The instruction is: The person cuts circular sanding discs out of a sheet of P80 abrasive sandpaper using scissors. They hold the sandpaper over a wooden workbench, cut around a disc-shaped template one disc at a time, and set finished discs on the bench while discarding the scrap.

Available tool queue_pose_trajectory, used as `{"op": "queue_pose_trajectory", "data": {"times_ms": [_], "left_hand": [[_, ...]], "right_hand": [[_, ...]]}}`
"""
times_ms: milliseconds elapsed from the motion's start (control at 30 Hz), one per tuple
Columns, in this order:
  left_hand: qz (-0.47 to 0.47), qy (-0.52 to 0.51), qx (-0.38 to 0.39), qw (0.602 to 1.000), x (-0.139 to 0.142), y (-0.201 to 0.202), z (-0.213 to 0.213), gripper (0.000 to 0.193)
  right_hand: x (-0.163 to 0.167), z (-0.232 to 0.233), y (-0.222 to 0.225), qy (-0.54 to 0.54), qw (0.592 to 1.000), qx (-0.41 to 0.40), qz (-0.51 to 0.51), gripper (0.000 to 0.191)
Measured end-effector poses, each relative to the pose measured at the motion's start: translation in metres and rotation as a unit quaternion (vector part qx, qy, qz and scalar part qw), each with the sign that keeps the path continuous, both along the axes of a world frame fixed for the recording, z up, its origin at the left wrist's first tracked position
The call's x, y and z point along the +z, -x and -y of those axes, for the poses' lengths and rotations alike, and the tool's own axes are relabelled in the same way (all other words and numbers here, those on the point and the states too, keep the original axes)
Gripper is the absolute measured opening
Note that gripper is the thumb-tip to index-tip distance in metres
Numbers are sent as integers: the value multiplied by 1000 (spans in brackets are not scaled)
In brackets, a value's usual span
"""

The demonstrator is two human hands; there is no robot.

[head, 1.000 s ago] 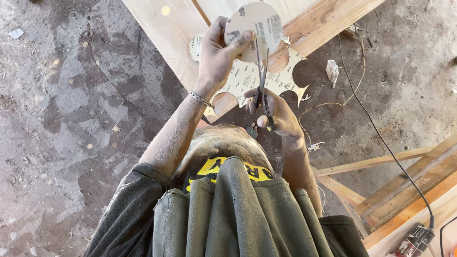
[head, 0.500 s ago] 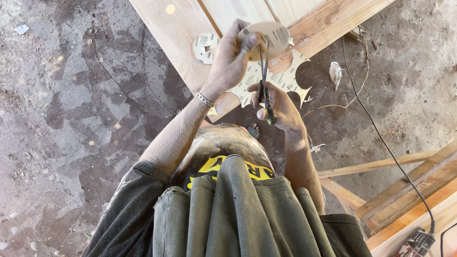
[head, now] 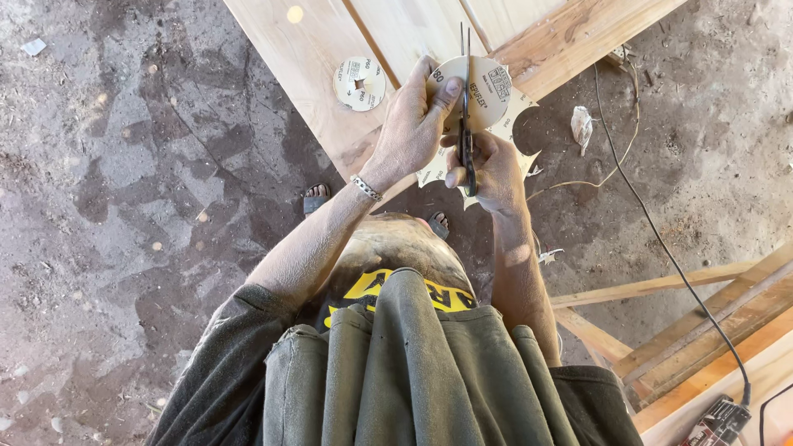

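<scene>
Pinching a sandpaper disc, the left hand faces the right hand, closed around scissors.

Just small dark printed labels on the pale round disc, another on the bench disc.

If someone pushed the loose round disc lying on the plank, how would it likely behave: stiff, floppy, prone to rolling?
The loose disc looks paper-thin and lies flat on the plank, so it would probably slide rather than roll. It likely weighs very little. The similar disc in the left hand is being cut with scissors, which suggests the material flexes.
</scene>
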State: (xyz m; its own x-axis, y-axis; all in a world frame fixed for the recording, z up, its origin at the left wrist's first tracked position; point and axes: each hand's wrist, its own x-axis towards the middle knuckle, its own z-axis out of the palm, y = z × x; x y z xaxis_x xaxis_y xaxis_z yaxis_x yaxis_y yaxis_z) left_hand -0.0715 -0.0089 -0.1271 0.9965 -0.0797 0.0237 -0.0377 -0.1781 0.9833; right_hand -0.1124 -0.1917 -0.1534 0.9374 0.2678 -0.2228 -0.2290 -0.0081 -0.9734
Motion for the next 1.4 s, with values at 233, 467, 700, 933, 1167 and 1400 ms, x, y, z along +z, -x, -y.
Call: {"op": "queue_pose_trajectory", "data": {"times_ms": [233, 467, 700, 933, 1167, 1400], "left_hand": [[-42, 37, -39, 998, 7, 1, -1, 30], [-57, 27, -33, 997, 7, 5, -3, 30], [-34, 22, 6, 999, 14, 6, -20, 28], [38, 104, 163, 980, 15, 17, -74, 21], [145, 186, 473, 849, 27, 80, -280, 34], [118, 223, 537, 805, 13, 167, -444, 29]], "right_hand": [[-3, 3, -6, -74, 996, 19, 45, 89], [-3, 2, -5, -72, 996, 34, 40, 83], [-3, -12, -16, -36, 998, 47, 11, 83], [10, -67, -48, -34, 972, 230, 31, 81], [31, -211, -42, -68, 869, 489, -7, 88], [13, -434, 4, -87, 814, 574, 31, 94]]}}
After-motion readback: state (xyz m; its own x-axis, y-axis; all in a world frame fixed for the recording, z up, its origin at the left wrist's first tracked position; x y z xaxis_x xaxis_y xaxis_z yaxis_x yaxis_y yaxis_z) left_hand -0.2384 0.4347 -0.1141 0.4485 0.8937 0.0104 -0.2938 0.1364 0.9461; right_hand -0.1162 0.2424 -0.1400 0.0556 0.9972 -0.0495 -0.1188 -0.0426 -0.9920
